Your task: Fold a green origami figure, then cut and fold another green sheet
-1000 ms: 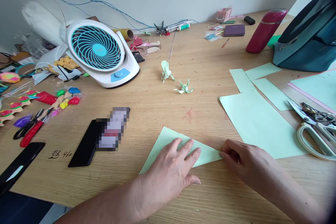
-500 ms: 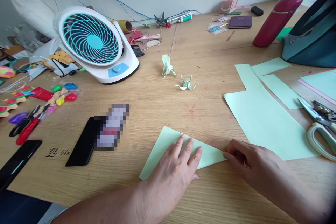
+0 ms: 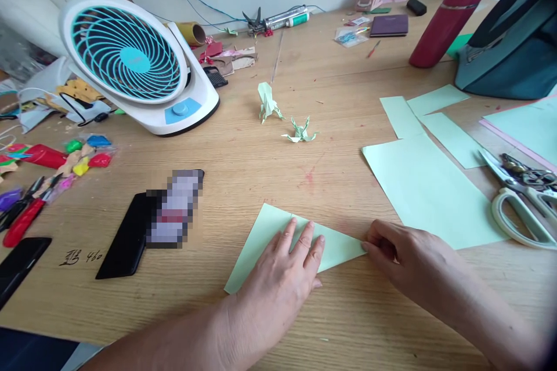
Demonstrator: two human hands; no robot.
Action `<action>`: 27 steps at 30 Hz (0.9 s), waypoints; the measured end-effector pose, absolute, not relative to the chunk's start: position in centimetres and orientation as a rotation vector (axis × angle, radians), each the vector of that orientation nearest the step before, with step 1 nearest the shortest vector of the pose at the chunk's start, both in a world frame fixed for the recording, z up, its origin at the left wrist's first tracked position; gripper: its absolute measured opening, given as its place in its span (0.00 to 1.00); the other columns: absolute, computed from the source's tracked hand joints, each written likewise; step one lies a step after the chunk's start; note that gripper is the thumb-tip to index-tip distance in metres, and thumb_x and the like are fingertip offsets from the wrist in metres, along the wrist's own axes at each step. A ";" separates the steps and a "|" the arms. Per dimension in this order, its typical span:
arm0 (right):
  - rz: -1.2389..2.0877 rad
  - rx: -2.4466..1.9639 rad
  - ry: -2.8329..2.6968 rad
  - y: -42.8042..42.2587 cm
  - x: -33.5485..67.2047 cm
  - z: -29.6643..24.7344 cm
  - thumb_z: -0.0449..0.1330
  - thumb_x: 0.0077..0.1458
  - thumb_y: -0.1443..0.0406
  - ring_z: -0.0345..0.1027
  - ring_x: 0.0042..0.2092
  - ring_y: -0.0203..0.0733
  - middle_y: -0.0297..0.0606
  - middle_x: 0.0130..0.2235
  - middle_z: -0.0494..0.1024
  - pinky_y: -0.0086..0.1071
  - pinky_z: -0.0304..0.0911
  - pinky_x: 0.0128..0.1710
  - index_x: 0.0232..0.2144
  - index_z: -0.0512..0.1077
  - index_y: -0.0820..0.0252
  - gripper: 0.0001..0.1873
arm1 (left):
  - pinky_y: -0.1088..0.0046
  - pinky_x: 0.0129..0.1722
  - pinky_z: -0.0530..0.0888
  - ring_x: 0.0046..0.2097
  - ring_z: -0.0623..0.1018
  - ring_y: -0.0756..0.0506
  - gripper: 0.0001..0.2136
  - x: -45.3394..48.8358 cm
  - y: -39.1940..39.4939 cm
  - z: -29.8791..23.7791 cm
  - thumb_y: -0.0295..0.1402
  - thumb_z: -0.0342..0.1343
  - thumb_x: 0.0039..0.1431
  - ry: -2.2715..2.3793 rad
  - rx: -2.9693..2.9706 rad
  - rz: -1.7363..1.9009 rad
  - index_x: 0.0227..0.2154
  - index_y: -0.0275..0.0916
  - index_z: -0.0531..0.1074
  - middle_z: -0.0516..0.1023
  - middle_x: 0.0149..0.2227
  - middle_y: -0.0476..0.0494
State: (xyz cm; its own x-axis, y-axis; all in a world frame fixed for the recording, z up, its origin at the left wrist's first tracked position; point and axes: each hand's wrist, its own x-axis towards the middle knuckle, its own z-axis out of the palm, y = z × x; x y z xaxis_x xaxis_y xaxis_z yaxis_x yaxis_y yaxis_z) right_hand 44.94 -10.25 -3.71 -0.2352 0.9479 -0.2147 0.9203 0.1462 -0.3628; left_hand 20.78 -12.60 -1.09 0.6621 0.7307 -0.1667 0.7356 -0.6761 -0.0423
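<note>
While the left hand (image 3: 281, 269) lies flat with fingers spread and gripping nothing, resting on the triangular green sheet (image 3: 342, 245), the right hand (image 3: 402, 249) is curled at the sheet's right tip, its thumb and forefinger apparently pinching that corner; its other fingers are tucked in and partly hidden. The triangular green sheet lies on the wooden table (image 3: 331, 324), mostly beneath the left hand.

It looks like plain paper: very light, thin, slightly springy, likely to slide on smooth wood unless weighted, and easily creased or torn. A flat palm over its middle and 2 fingertips at its pointed end seem the safest hold.

Nearer than the sheet, wood grain runs toward the table's front edge, visible at lower left, so hands have room to draw back. Left of the sheet, a black slab (image 3: 124, 235) and a phone (image 3: 172, 208) overlap, well apart from it. Right of it, a large green sheet (image 3: 429, 191) comes close to the right hand, narrowing movement there, with scissors (image 3: 510, 208) at its outer corner. Beyond the triangular sheet's top corner, wood stretches to 2 small paper figures (image 3: 300, 130); farther off, a fan (image 3: 134, 61) stands left and a red bottle (image 3: 450, 23) right.
</note>
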 end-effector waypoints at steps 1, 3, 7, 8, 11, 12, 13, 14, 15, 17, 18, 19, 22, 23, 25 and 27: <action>0.647 -1.906 -2.332 -10.3 44.9 -3.6 0.53 0.57 0.62 0.61 0.23 0.35 0.27 0.21 0.69 0.29 0.51 0.24 0.24 0.62 0.55 0.10 | 0.54 0.59 0.72 0.67 0.62 0.33 0.27 20.8 -12.6 -1.0 0.41 0.51 0.67 1.258 2.833 -0.282 0.64 0.32 0.58 0.60 0.66 0.30; 0.617 -1.908 -2.340 -10.3 44.7 -3.4 0.53 0.57 0.62 0.61 0.23 0.35 0.28 0.21 0.69 0.29 0.51 0.24 0.24 0.60 0.55 0.10 | 0.54 0.58 0.73 0.66 0.63 0.33 0.28 21.0 -12.7 -0.8 0.41 0.53 0.66 1.280 2.829 -0.294 0.65 0.36 0.57 0.61 0.66 0.32; 0.584 -1.903 -2.342 -10.3 44.5 -3.4 0.52 0.57 0.63 0.61 0.23 0.35 0.28 0.22 0.69 0.29 0.50 0.23 0.25 0.60 0.55 0.09 | 0.52 0.54 0.75 0.64 0.65 0.30 0.32 21.2 -12.9 -0.6 0.41 0.58 0.62 1.308 2.849 -0.252 0.66 0.42 0.55 0.62 0.65 0.32; 0.584 -1.905 -2.332 -10.2 44.5 -3.4 0.53 0.57 0.64 0.62 0.23 0.35 0.28 0.22 0.69 0.29 0.50 0.23 0.26 0.61 0.55 0.08 | 0.52 0.54 0.75 0.64 0.65 0.29 0.32 21.3 -13.0 -0.5 0.41 0.59 0.61 1.313 2.852 -0.243 0.66 0.42 0.56 0.62 0.65 0.31; 0.554 -1.896 -2.273 -10.4 44.7 -3.2 0.54 0.57 0.65 0.62 0.22 0.34 0.27 0.22 0.69 0.28 0.51 0.22 0.28 0.61 0.55 0.06 | 0.52 0.54 0.75 0.65 0.64 0.28 0.33 21.3 -13.0 -0.6 0.41 0.60 0.60 1.327 2.847 -0.244 0.65 0.42 0.57 0.61 0.66 0.30; 0.527 -1.877 -2.247 -10.6 44.9 -3.0 0.53 0.58 0.65 0.62 0.22 0.34 0.27 0.23 0.68 0.28 0.52 0.22 0.29 0.61 0.55 0.06 | 0.52 0.54 0.75 0.65 0.64 0.28 0.33 21.3 -13.0 -0.7 0.42 0.60 0.60 1.328 2.848 -0.244 0.65 0.42 0.57 0.61 0.65 0.30; 0.495 -1.846 -2.220 -11.0 45.1 -2.8 0.53 0.59 0.65 0.62 0.23 0.34 0.28 0.24 0.69 0.28 0.53 0.22 0.29 0.62 0.55 0.06 | 0.52 0.54 0.75 0.65 0.64 0.28 0.32 21.3 -13.0 -0.9 0.42 0.60 0.60 1.326 2.852 -0.241 0.65 0.42 0.58 0.62 0.65 0.30; 0.463 -1.800 -2.198 -11.6 45.3 -2.5 0.52 0.61 0.65 0.63 0.24 0.34 0.29 0.25 0.69 0.27 0.55 0.23 0.31 0.63 0.55 0.06 | 0.52 0.54 0.75 0.64 0.64 0.27 0.32 21.2 -13.0 -1.1 0.42 0.59 0.60 1.318 2.860 -0.233 0.65 0.42 0.58 0.62 0.65 0.30; 0.431 -1.740 -2.185 -12.3 45.5 -2.3 0.51 0.63 0.64 0.64 0.25 0.34 0.30 0.27 0.70 0.28 0.58 0.24 0.32 0.65 0.55 0.06 | 0.51 0.53 0.75 0.64 0.64 0.27 0.31 21.2 -13.0 -1.2 0.42 0.59 0.61 1.313 2.869 -0.217 0.65 0.41 0.58 0.62 0.65 0.30; 0.375 -1.598 -2.198 -13.9 46.0 -2.2 0.50 0.66 0.64 0.68 0.30 0.35 0.34 0.33 0.72 0.28 0.62 0.29 0.40 0.69 0.55 0.08 | 0.51 0.52 0.76 0.63 0.65 0.26 0.31 21.2 -13.0 -1.5 0.43 0.59 0.60 1.317 2.888 -0.182 0.64 0.41 0.59 0.63 0.65 0.30; 0.337 -1.520 -2.226 -14.7 46.1 -2.4 0.50 0.67 0.65 0.70 0.32 0.35 0.36 0.35 0.73 0.28 0.64 0.30 0.46 0.69 0.55 0.10 | 0.51 0.52 0.76 0.63 0.66 0.26 0.32 21.2 -13.0 -1.6 0.44 0.59 0.60 1.319 2.893 -0.172 0.64 0.41 0.59 0.63 0.65 0.30; 0.309 -1.456 -2.271 -15.4 46.2 -2.6 0.50 0.67 0.66 0.71 0.35 0.37 0.39 0.38 0.74 0.28 0.66 0.32 0.51 0.68 0.56 0.13 | 0.51 0.52 0.76 0.63 0.66 0.26 0.32 21.2 -13.0 -1.6 0.44 0.60 0.59 1.323 2.897 -0.168 0.64 0.42 0.59 0.63 0.64 0.30; 0.162 -1.362 -2.363 -16.7 46.3 -3.7 0.49 0.67 0.67 0.72 0.38 0.41 0.44 0.41 0.74 0.31 0.69 0.34 0.60 0.63 0.61 0.20 | 0.52 0.53 0.75 0.63 0.66 0.27 0.32 21.3 -12.9 -1.2 0.42 0.61 0.59 1.325 2.892 -0.203 0.64 0.42 0.59 0.64 0.65 0.32; 0.118 -1.366 -2.380 -16.8 46.2 -4.0 0.49 0.67 0.67 0.71 0.37 0.41 0.45 0.40 0.74 0.31 0.70 0.33 0.61 0.62 0.62 0.21 | 0.52 0.53 0.75 0.63 0.66 0.27 0.32 21.3 -12.9 -1.1 0.41 0.61 0.59 1.322 2.889 -0.220 0.64 0.42 0.59 0.63 0.65 0.32; 0.055 -1.393 -2.406 -16.7 46.0 -4.5 0.48 0.68 0.65 0.70 0.35 0.42 0.44 0.37 0.74 0.33 0.71 0.31 0.61 0.63 0.62 0.21 | 0.52 0.53 0.75 0.63 0.66 0.28 0.32 21.4 -12.8 -0.8 0.40 0.61 0.59 1.325 2.880 -0.257 0.65 0.43 0.58 0.62 0.65 0.32; 0.009 -1.421 -2.429 -16.3 45.7 -4.7 0.47 0.68 0.64 0.69 0.32 0.41 0.42 0.35 0.73 0.32 0.71 0.29 0.59 0.65 0.63 0.20 | 0.52 0.54 0.75 0.64 0.65 0.28 0.33 21.5 -12.8 -0.7 0.39 0.61 0.59 1.323 2.869 -0.282 0.65 0.43 0.58 0.62 0.66 0.32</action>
State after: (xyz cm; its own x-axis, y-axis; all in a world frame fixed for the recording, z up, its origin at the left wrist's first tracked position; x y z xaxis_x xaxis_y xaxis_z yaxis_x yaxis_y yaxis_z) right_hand 45.71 -16.34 -4.66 -0.4503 0.8496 0.2745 0.8476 0.5035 -0.1677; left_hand 21.45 -12.77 -0.72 0.6364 0.7570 -0.1483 0.7516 -0.6518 -0.1017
